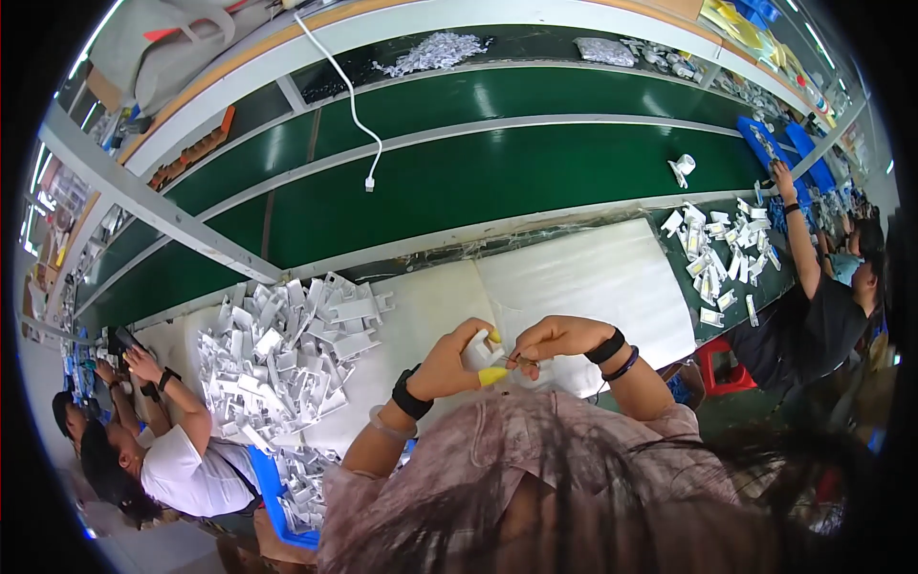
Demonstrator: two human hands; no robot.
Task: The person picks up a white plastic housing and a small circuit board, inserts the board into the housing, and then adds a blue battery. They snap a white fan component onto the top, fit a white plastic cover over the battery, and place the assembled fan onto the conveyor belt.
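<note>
Close to my body, my left hand (449, 365) is closed round a small white plastic part (481, 351); yellow covers sit on two of its fingertips. Just to the right, my right hand (561, 339) pinches a thin, dark, wire-like piece (517, 361) against that part. The piece is too small to name surely. Both hands are above the front edge of a white foam sheet (593, 277). A large heap of white plastic parts (287, 349) lies to the left, and a smaller heap of white parts (717, 249) to the right.
Beyond the bench runs a green conveyor belt (459, 182), with one white part (682, 170) on it. A white cable (354, 105) hangs over the belt. A blue bin (273, 493) of parts stands at the lower left. People work at both sides; a red stool (732, 368) is at right.
</note>
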